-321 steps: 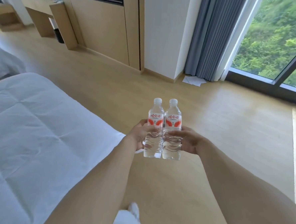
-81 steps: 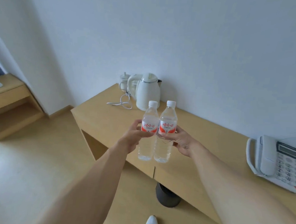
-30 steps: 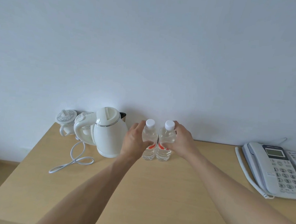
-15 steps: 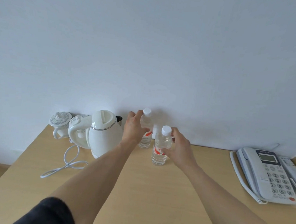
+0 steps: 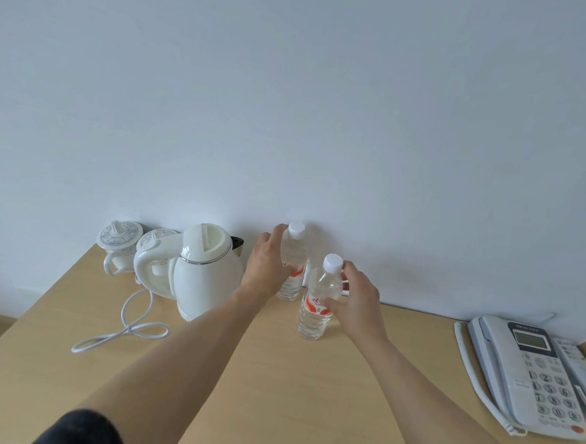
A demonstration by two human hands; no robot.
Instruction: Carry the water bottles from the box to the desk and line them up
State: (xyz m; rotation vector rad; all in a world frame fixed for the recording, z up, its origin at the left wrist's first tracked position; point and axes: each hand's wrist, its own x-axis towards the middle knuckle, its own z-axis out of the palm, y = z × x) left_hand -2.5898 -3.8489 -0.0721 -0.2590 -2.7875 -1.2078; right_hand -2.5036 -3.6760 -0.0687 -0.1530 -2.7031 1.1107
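Standing both bottles on the desk (image 5: pixel 274 392) looks like the step in hand. Taking the kettle (image 5: pixel 206 271) as landmark: just right of it, the left hand (image 5: pixel 264 271) wraps its fingers round the far bottle (image 5: pixel 293 256), upright near the wall. Further right and nearer the desk's front, the right hand (image 5: pixel 358 301) clasps the near bottle (image 5: pixel 317 302), also upright. I judge two delivered but staggered, not yet in line; the box is out of view, so more may remain.
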